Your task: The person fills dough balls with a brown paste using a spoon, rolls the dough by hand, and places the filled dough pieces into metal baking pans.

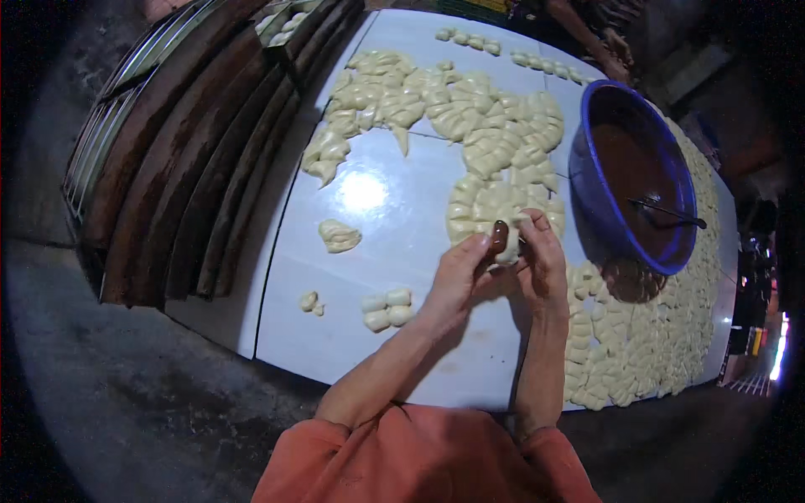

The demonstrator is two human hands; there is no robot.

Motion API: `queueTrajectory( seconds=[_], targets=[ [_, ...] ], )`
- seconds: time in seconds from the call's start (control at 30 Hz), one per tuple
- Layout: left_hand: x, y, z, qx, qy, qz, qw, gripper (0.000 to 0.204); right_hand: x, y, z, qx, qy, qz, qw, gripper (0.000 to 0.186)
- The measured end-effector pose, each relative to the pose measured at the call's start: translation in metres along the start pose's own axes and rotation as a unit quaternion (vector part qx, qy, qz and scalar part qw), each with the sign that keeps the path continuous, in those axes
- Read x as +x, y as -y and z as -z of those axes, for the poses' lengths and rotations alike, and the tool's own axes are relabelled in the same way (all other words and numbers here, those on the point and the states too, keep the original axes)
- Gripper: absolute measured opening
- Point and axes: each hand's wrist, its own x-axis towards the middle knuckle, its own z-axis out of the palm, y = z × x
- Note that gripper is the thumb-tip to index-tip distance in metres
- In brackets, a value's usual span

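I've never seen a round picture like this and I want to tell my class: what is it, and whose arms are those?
There's no robot here. A person wears a camera on their head, looking down, and its wide lens bends straight edges. The arms belong to that person, in an orange shirt. Their left hand and right hand together hold a pale dough piece, with a shiny brown lump against it. On the white table lie many flat, pale pieces, four small rounded ones, and a blue basin of brown stuff.
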Motion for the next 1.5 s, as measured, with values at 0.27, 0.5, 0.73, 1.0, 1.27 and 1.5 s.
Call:
queueTrajectory(
  seconds=[0.27, 0.5, 0.73, 1.0, 1.27, 1.5],
  targets=[
    [-0.023, -0.023, 0.056, -0.01, -0.17, -0.108, 0.979, 0.028, -0.02, -0.06, -0.056, -0.532, 0.035, 0.211, 0.819, 0.041],
    [-0.025, -0.032, 0.062, 0.079, -0.131, -0.135, 0.979, 0.033, -0.015, -0.085, -0.055, -0.535, -0.068, 0.198, 0.819, 0.017],
    [-0.03, -0.071, 0.079, 0.108, -0.085, -0.028, 0.99, 0.034, -0.038, -0.063, -0.084, -0.265, -0.031, -0.068, 0.961, 0.049],
    [-0.046, -0.069, 0.064, 0.163, -0.057, -0.039, 0.984, 0.035, -0.025, -0.086, -0.033, -0.441, 0.039, 0.121, 0.889, 0.031],
    [-0.046, -0.05, 0.073, 0.258, -0.032, -0.089, 0.962, 0.027, -0.027, -0.124, -0.039, -0.454, -0.076, 0.334, 0.822, 0.017],
    [-0.064, -0.047, 0.057, 0.376, -0.033, -0.189, 0.907, 0.03, -0.029, -0.107, -0.033, -0.465, -0.093, 0.253, 0.843, 0.035]
  ],
)
